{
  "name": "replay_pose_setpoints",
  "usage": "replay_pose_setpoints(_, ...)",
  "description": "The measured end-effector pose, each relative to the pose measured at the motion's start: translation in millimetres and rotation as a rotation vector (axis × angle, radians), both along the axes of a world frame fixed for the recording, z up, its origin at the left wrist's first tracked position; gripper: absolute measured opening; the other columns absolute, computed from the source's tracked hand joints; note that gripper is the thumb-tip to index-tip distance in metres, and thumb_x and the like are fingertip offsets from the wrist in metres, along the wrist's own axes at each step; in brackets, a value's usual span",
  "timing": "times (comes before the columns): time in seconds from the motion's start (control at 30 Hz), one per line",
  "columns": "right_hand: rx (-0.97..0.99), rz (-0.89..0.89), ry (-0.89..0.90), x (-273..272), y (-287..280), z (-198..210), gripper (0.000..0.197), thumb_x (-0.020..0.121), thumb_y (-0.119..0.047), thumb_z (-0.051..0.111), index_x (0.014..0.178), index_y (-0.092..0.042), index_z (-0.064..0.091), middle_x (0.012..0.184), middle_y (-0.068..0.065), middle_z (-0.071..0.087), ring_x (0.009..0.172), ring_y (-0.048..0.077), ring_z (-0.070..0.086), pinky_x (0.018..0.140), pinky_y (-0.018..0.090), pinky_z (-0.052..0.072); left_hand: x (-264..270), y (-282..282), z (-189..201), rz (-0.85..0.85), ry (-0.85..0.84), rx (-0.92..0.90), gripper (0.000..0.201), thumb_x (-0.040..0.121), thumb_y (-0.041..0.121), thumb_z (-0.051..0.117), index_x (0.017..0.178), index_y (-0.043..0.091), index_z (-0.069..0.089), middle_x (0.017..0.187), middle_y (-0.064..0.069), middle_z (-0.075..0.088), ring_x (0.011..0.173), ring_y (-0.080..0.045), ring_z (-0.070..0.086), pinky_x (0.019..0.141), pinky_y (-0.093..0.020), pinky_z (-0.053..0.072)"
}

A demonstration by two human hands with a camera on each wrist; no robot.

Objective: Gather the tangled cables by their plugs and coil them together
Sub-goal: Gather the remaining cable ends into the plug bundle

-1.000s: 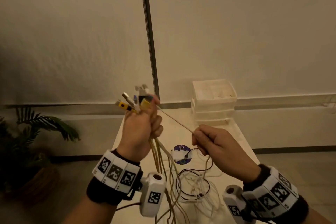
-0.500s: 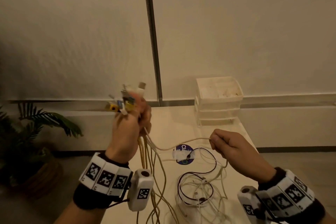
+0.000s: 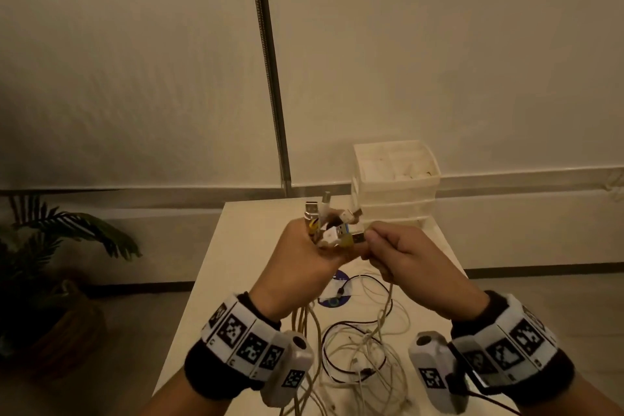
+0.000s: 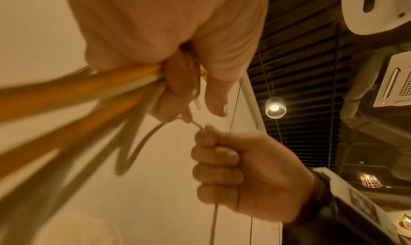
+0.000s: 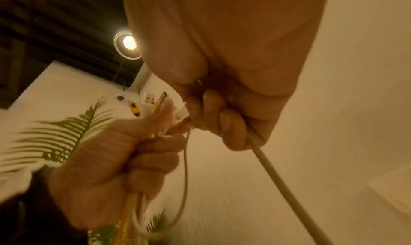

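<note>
While our left hand [image 3: 305, 252] grips a crowded fan of plugs [image 3: 329, 224] above the counter [image 3: 250, 246], its fingers [image 5: 153, 161] curled tight round the gathered cords, our right hand [image 3: 410, 258] sits just beside it with fingers [image 4: 217, 161] closed on one pale cable [image 5: 286, 190], feeding its end toward the bunch. Most of the cables [image 3: 363, 348] lie below in a loose tangle on the counter, a dark one looped among the pale ones. The risk we see is in the handover: the left fist must loosen a little to admit another plug, and with so many already splayed at odd angles, one could slip out and drop back into the heap. We also judge that the hanging cords may be crossed with the heap below, so lifting or coiling now could draw knots tighter instead of freeing them. Pulling hard on the pale cable might drag the whole tangle off the counter's edge. Whether its plug is already inside the left fist we cannot tell.
</note>
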State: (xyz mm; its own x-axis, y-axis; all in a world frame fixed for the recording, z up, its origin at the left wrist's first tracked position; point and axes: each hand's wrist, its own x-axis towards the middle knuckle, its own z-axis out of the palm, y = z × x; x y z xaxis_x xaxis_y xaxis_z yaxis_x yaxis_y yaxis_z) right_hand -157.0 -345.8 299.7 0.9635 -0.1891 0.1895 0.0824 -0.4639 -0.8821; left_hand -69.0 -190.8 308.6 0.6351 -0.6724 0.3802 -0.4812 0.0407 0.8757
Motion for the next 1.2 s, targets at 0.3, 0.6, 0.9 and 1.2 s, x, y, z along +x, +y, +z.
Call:
replay_pose_setpoints(0.3,0.154,0.107,0.068,-6,-8,3,0.03,0.102,-0.018,0.042,0.082,-0.008,0.062,0.057,0.006,0.041,0.052,0.017,0.034,0.05,0.026,0.03,16,5,-9,0.165,0.005,0.099,0.027,0.092,0.002,0.06,0.073,0.018,0.072,0.06,0.006,0.063,0.052,-0.002,0.057,0.047,-0.02,0.042)
replay_pose_setpoints(0.6,0.125,0.002,0.161,-22,-25,-15,0.03,0.101,-0.017,0.042,0.079,-0.008,0.061,0.056,0.003,0.038,0.05,0.011,0.031,0.05,0.023,0.029,56,48,6,0.405,0.271,-0.183,0.021,0.092,0.016,0.065,0.111,0.011,0.069,0.054,0.011,0.049,0.042,-0.002,0.036,0.042,-0.022,0.03)
replay_pose_setpoints(0.9,0.007,0.063,0.079,-4,0,10,0.03,0.101,-0.016,0.044,0.076,-0.011,0.061,0.058,0.005,0.039,0.054,0.018,0.032,0.051,0.029,0.028,0,11,9,-0.062,0.017,0.154,0.016,0.092,0.008,0.062,0.101,0.019,0.07,0.051,0.02,0.058,0.044,0.007,0.049,0.048,-0.006,0.035)
replay_pose_setpoints(1.2,-0.03,0.115,0.055,-7,11,18,0.028,0.101,-0.018,0.044,0.085,-0.008,0.064,0.055,-0.003,0.044,0.052,0.008,0.037,0.052,0.021,0.033,5,16,-2,0.06,0.028,0.088,0.023,0.091,0.004,0.062,0.08,0.024,0.066,0.049,0.02,0.056,0.042,0.003,0.048,0.047,-0.01,0.033)
